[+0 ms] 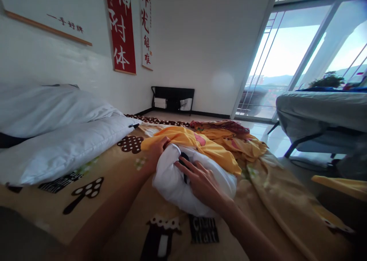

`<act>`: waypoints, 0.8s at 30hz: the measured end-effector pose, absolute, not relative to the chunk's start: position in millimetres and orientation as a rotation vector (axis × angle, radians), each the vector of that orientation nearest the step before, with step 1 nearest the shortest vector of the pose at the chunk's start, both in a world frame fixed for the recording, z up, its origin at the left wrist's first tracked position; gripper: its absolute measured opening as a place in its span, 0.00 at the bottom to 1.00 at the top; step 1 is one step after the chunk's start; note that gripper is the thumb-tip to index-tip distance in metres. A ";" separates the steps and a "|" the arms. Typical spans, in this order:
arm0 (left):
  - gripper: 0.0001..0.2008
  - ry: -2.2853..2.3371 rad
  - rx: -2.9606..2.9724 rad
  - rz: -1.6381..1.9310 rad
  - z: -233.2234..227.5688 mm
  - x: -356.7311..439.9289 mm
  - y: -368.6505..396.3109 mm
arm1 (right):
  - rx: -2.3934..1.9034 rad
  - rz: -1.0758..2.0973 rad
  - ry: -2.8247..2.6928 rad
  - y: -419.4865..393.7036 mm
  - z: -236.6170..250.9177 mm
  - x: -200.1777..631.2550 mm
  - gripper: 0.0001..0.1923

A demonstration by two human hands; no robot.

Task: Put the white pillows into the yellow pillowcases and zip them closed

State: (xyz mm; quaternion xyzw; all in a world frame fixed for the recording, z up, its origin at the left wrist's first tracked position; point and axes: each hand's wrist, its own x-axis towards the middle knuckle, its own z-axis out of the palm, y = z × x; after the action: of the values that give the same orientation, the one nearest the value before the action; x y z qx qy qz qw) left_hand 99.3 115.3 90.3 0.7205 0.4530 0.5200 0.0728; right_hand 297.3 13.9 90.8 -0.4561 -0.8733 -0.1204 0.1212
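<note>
A white garment [172, 182] with a dark patch lies bundled on the tan patterned bedsheet [120, 200]. My left hand [158, 149] grips its far left edge, next to a yellow garment [200, 144] piled just behind. My right hand [200, 179] lies flat on top of the white garment, fingers spread and pointing left, touching the dark patch. More yellow and red clothes [229, 133] are heaped further back on the bed.
White pillows [57, 138] lie along the left by the wall. A grey-covered table [321, 112] stands at the right before large windows. A low black shelf [173, 98] sits by the far wall. Red and white scrolls [122, 28] hang above.
</note>
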 end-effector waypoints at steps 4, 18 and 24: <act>0.08 1.283 2.096 1.611 93.6 112.7 98.9 | -1.353 -0.315 -2.606 26.8 92.0 280.5 0.31; 0.09 1.262 3.043 1.212 68.2 127.2 80.7 | -2.020 -0.152 -1.914 72.9 89.8 353.6 0.17; 0.08 1.377 2.873 1.213 54.8 119.8 102.6 | -2.028 -0.177 -1.768 68.1 87.0 357.0 0.19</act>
State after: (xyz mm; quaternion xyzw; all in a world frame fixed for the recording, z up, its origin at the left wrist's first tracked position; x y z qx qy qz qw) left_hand 119.8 102.6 54.8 0.8353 0.4002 0.3526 -0.1334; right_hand 357.0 68.1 87.0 -0.7336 -0.6396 -0.0642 0.2206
